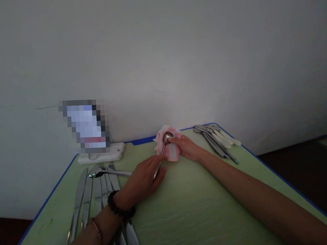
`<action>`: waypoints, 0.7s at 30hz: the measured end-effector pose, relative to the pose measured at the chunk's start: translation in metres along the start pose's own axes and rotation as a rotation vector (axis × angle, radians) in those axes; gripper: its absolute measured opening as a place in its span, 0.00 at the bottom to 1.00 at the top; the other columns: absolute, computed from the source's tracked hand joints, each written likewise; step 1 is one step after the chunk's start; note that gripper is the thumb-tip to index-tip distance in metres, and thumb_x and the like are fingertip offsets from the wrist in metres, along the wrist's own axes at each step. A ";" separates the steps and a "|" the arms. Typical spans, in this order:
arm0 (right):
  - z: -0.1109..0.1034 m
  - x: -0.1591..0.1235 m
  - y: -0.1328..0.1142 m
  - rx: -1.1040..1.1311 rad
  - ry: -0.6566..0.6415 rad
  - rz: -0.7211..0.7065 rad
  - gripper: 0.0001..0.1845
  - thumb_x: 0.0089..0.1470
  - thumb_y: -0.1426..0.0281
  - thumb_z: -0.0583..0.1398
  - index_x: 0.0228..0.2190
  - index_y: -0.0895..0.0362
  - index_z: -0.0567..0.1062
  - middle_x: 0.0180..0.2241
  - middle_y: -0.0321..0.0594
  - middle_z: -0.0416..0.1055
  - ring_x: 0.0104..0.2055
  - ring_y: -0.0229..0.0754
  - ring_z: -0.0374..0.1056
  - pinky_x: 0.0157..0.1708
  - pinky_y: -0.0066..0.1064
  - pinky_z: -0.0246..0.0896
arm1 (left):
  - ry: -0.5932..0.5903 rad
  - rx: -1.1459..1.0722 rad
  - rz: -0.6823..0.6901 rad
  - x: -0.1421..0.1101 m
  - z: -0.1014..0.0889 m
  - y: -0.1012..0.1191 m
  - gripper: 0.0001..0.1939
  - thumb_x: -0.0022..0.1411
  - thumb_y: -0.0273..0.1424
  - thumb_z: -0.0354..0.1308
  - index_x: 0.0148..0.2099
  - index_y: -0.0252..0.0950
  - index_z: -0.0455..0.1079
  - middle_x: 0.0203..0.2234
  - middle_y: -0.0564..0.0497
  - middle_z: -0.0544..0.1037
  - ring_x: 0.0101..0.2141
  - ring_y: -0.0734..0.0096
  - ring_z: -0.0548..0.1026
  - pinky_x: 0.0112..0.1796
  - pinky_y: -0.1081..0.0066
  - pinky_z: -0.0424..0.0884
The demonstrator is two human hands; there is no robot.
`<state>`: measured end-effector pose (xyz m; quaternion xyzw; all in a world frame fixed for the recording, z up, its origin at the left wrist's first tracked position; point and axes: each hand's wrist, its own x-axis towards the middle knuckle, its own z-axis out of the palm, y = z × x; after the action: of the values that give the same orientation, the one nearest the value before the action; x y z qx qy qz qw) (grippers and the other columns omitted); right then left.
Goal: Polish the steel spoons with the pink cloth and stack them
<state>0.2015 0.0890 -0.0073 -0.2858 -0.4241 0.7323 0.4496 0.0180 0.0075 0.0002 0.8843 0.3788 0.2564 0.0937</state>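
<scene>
The head view shows a spoon (168,137) at the centre of the frame, its bowl against a pink-and-white cloth (173,153). The left hand (146,175) has its fingers curled over the handle; the right hand (188,147) pinches bowl and cloth together, thumb on the metal. Wiping appears under way on this one piece, not yet finished. Knives (87,193) and a second spoon (119,172) lie at lower left, a pile of cutlery (210,139) right of centre; which group is done, I cannot tell.
</scene>
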 end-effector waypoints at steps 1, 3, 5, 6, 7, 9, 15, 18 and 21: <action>0.000 0.000 0.000 0.000 0.010 0.003 0.14 0.38 0.69 0.67 0.31 0.58 0.76 0.30 0.38 0.77 0.32 0.39 0.71 0.41 0.33 0.64 | -0.022 0.000 0.008 0.000 0.000 0.000 0.12 0.65 0.29 0.47 0.51 0.37 0.61 0.41 0.46 0.75 0.41 0.64 0.74 0.43 0.64 0.71; 0.000 0.000 0.001 0.008 0.047 0.003 0.13 0.38 0.71 0.66 0.32 0.59 0.76 0.29 0.38 0.77 0.32 0.39 0.71 0.41 0.33 0.64 | -0.055 0.020 0.021 0.001 0.000 -0.001 0.11 0.65 0.30 0.47 0.49 0.37 0.63 0.39 0.46 0.75 0.39 0.64 0.73 0.41 0.64 0.71; 0.000 0.001 0.001 0.023 0.081 0.001 0.13 0.39 0.72 0.65 0.32 0.59 0.76 0.29 0.38 0.77 0.32 0.39 0.71 0.42 0.33 0.65 | -0.067 0.050 0.028 0.001 0.002 -0.002 0.09 0.65 0.29 0.47 0.47 0.36 0.64 0.38 0.46 0.74 0.39 0.63 0.72 0.41 0.63 0.70; 0.000 0.001 0.001 0.032 0.093 -0.004 0.12 0.39 0.73 0.65 0.31 0.58 0.76 0.29 0.38 0.77 0.32 0.39 0.71 0.42 0.33 0.65 | -0.070 0.061 0.031 0.002 0.003 -0.003 0.09 0.65 0.28 0.47 0.46 0.36 0.64 0.37 0.46 0.74 0.39 0.63 0.71 0.41 0.63 0.70; 0.001 0.002 0.001 0.042 0.099 -0.013 0.10 0.40 0.72 0.64 0.31 0.58 0.76 0.29 0.38 0.77 0.32 0.39 0.71 0.42 0.33 0.65 | -0.073 0.069 0.034 0.002 0.004 -0.003 0.09 0.64 0.27 0.47 0.46 0.35 0.64 0.37 0.46 0.74 0.40 0.62 0.71 0.42 0.63 0.69; 0.002 0.002 0.000 0.067 0.074 -0.023 0.09 0.45 0.68 0.63 0.32 0.58 0.76 0.30 0.39 0.77 0.33 0.41 0.72 0.42 0.35 0.65 | -0.082 0.073 0.038 0.002 0.005 -0.005 0.09 0.64 0.26 0.46 0.45 0.35 0.65 0.37 0.46 0.74 0.40 0.63 0.70 0.42 0.63 0.69; 0.006 0.000 -0.008 0.185 -0.024 0.021 0.25 0.59 0.54 0.48 0.39 0.60 0.75 0.34 0.43 0.78 0.39 0.44 0.73 0.49 0.40 0.63 | -0.148 0.066 0.003 0.002 0.005 -0.003 0.10 0.66 0.28 0.45 0.44 0.36 0.66 0.35 0.48 0.75 0.38 0.64 0.71 0.42 0.63 0.68; 0.007 -0.003 -0.010 0.196 -0.024 0.059 0.29 0.61 0.53 0.43 0.41 0.61 0.74 0.33 0.43 0.78 0.40 0.45 0.73 0.50 0.42 0.62 | -0.169 0.068 -0.009 0.002 0.004 -0.002 0.11 0.68 0.29 0.43 0.44 0.36 0.66 0.37 0.48 0.76 0.39 0.64 0.72 0.43 0.62 0.67; 0.008 -0.004 -0.010 0.165 -0.029 0.093 0.27 0.60 0.54 0.46 0.41 0.61 0.74 0.34 0.44 0.78 0.41 0.46 0.73 0.50 0.43 0.62 | -0.182 0.082 -0.012 0.002 0.004 -0.002 0.11 0.69 0.30 0.42 0.44 0.37 0.66 0.37 0.48 0.76 0.38 0.63 0.72 0.43 0.62 0.67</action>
<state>0.2011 0.0852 0.0050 -0.2565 -0.3550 0.7890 0.4310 0.0205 0.0108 -0.0034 0.9046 0.3844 0.1588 0.0931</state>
